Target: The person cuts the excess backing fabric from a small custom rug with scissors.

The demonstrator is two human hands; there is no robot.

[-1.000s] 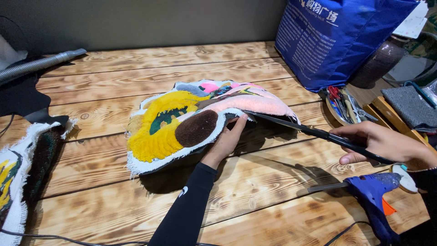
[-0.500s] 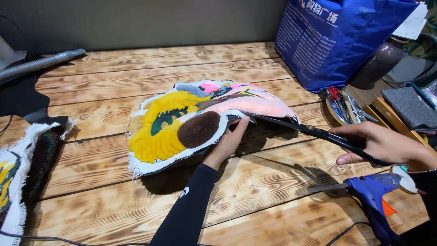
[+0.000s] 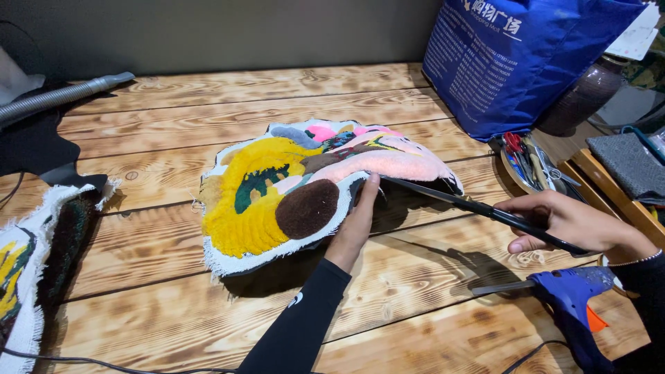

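A tufted rug piece point(image 3: 291, 190) in yellow, pink, brown and green, with a white cloth border, lies tilted up on the wooden table point(image 3: 208, 104). My left hand point(image 3: 360, 218) holds its near right edge from below, fingers up against the border. My right hand point(image 3: 571, 225) grips long black scissors point(image 3: 478, 208). The blades point left and reach the rug's right edge, just beside my left fingertips.
A blue glue gun point(image 3: 571, 298) lies near my right wrist. A blue bag point(image 3: 526, 55) stands at the back right, with a dish of tools point(image 3: 530, 163) before it. Another tufted piece point(image 3: 34, 263) lies at the left edge, a grey hose point(image 3: 62, 97) behind it.
The rug piece has lifted and shifted slightly toward me and left. My left hand moved up along its edge, and the scissors' blades have come to the border.
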